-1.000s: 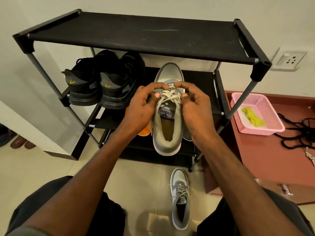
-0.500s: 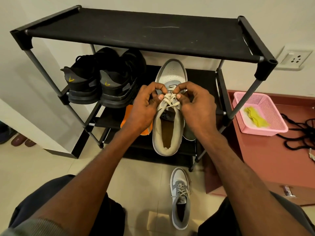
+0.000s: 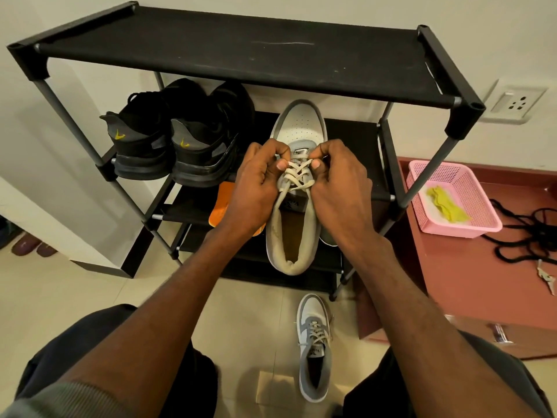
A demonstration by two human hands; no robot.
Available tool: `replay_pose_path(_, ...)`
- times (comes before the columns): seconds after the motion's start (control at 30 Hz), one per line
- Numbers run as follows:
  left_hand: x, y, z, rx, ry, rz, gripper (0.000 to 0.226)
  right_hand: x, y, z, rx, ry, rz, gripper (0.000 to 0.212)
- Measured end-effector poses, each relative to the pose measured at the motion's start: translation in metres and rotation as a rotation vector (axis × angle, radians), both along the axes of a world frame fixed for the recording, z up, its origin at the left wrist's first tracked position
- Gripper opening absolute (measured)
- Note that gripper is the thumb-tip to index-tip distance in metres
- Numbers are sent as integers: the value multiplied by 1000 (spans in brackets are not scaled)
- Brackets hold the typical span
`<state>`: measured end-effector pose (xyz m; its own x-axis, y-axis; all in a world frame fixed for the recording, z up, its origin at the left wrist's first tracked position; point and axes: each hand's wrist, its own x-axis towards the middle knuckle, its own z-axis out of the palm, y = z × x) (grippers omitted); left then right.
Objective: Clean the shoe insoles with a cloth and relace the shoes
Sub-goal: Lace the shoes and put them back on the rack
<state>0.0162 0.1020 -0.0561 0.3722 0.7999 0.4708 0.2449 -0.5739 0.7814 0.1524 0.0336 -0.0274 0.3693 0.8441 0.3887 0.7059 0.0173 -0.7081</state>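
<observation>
Shoe (image 3: 294, 224) held in front of the rack (image 3: 229, 52), long axis running away from the person, toe far, heel near. Left hand (image 3: 256, 188) and right hand (image 3: 340, 191) flank the lace (image 3: 297, 173), each pinching it near the toe-end eyelets. Lace lies between the thumbs, equally near both. Second shoe (image 3: 315, 348) on the floor, laced.

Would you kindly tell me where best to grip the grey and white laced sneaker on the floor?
Probably at the heel collar of the grey and white laced sneaker, coming from above on the person's side. Its heel points toward the person, it stands upright on the floor, and the mouth gapes open, offering a rim that fingers could hook.
</observation>
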Motion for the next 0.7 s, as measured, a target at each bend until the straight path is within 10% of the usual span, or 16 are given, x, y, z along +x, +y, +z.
replay_pose_path(0.7,-18,-2,13,-108,-39,-192,19,2,0,2,-47,41,-51,11)
